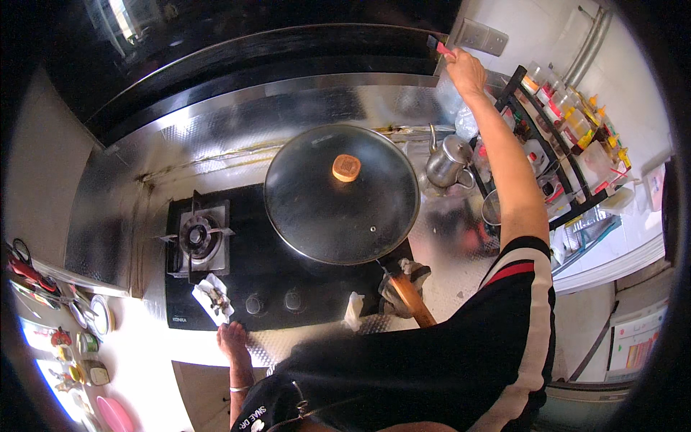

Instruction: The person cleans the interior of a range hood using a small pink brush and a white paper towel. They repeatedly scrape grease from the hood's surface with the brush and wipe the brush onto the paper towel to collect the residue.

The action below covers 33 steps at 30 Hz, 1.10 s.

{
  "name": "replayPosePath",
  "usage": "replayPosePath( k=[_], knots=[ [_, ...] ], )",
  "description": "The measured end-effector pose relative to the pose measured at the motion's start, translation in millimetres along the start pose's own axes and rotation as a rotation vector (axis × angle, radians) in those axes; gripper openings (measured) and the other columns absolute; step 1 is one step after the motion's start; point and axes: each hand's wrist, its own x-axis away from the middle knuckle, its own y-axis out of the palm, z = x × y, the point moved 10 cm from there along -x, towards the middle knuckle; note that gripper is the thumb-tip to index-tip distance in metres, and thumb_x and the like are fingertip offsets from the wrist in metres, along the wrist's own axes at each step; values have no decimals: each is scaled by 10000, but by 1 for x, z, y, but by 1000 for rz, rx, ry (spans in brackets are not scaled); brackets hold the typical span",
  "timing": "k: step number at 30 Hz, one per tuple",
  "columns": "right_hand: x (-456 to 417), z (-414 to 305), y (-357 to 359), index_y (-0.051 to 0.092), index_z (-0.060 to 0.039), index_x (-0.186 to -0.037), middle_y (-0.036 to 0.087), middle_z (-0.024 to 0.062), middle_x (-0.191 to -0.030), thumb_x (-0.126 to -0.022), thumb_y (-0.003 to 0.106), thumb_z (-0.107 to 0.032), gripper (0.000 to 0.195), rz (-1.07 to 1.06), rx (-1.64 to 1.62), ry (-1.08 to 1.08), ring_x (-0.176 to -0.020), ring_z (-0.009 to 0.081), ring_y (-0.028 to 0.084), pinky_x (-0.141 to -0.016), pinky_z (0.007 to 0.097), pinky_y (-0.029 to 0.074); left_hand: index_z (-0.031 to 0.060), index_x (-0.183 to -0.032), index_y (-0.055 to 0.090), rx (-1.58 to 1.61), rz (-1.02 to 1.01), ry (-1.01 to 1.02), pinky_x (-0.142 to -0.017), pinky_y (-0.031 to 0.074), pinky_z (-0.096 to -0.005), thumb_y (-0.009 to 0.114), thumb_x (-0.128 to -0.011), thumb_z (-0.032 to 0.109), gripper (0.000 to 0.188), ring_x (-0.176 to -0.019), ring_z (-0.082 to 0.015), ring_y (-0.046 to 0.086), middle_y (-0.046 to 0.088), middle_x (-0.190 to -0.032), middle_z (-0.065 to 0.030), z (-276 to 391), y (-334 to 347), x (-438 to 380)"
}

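Note:
My right hand point(466, 71) is raised at the far right and holds a small brush point(441, 47) by its red handle. The brush's dark head points left, close to the end of the black range hood point(324, 51). Low on the left, my left hand point(233, 340) is at the front edge of the counter. A crumpled white paper tissue point(201, 294) with dark bits on it meets its fingertips; whether the fingers grip it is unclear. Between my hands, a large pan under a glass lid point(313, 210) with a wooden knob point(346, 168) covers the right of the black gas cooktop point(253, 216).
The pan's wooden handle point(411, 299) juts towards my body, beside a dark cloth point(397, 291) and another crumpled tissue point(353, 311). A bare burner point(198, 235) is on the left. A metal kettle point(449, 161) and a black rack point(556, 146) of condiment bottles stand at right.

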Motion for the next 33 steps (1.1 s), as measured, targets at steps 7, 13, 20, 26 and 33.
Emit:
replayPosePath(
  k=[7,13,20,26,33],
  knots=[
    [-3,8,0,633,-134,-828,620,155,-768,-804,532,-339,229,35,-120,-58,-744,351,591,-655,442,446,112,-1048,416,-31,81,2,-565,444,-264,508,-857,286,274,-703,-164,543,562,-832,-83,2,2,6],
    [-2,24,20,655,-158,-850,624,119,-742,-792,549,-348,225,-34,-255,87,-717,324,596,-634,406,445,112,-1075,409,-18,57,-14,-589,451,-280,527,-851,282,305,-729,-176,545,557,-867,-92,-1,-3,-3],
    [-10,41,54,650,-78,-856,580,77,-614,-793,597,-339,274,22,-529,65,-567,164,534,-558,319,404,114,-1088,399,58,-12,-17,-577,445,-285,539,-849,270,318,-717,-179,534,546,-875,-99,-7,-5,-9],
    [4,20,45,645,-49,-824,562,36,-610,-826,570,-323,285,-29,-410,122,-562,138,497,-542,299,394,75,-951,419,163,-19,-105,-512,425,-285,467,-879,248,194,-565,-152,488,512,-702,-56,-4,2,3],
    [78,-65,59,571,-53,-818,445,-13,-536,-856,515,-304,259,-466,-1408,537,-371,40,289,-310,199,198,87,-709,423,-288,-151,-18,-376,319,-218,507,-868,196,210,-419,-76,371,405,-550,20,40,7,60]
  ],
)
